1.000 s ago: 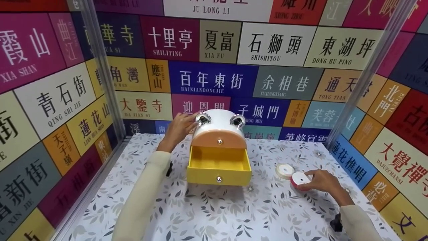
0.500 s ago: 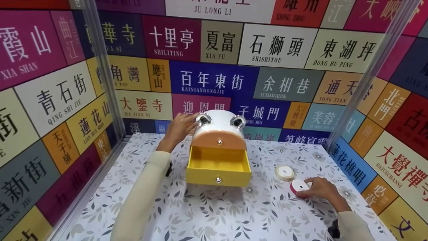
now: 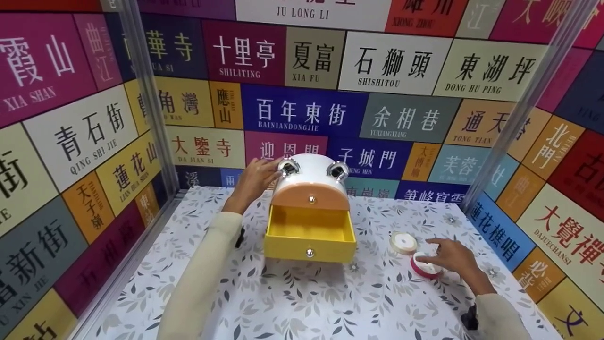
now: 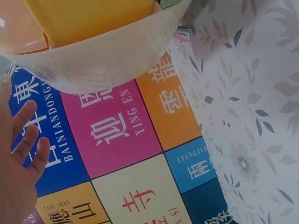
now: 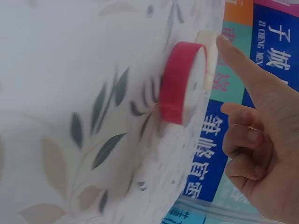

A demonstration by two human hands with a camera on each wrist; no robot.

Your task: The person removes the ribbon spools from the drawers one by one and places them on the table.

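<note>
A frog-shaped drawer box (image 3: pixel 306 177) with silver-rimmed eyes stands on the table, its yellow lower drawer (image 3: pixel 288 251) pulled out and bare inside. My left hand (image 3: pixel 255 182) rests its fingertips at the box's upper left side, by the eye; the left wrist view shows its fingers loosely bent. A red ribbon roll (image 5: pixel 175 86) lies flat on the table to the right of the box. Over it hovers my right hand (image 3: pixel 455 259), thumb and index finger spread apart and holding nothing. Just behind the red roll is a cream ribbon roll (image 3: pixel 404 242).
The table wears a white leaf-patterned cloth (image 3: pixel 292 302). Panels with coloured name signs (image 3: pixel 302 111) close in the back and both sides, with clear corner posts (image 3: pixel 153 104) between them.
My right hand has let go of the red ribbon roll and lifted slightly off it, after drawing it a little toward the front. The left hand stays at the box.
</note>
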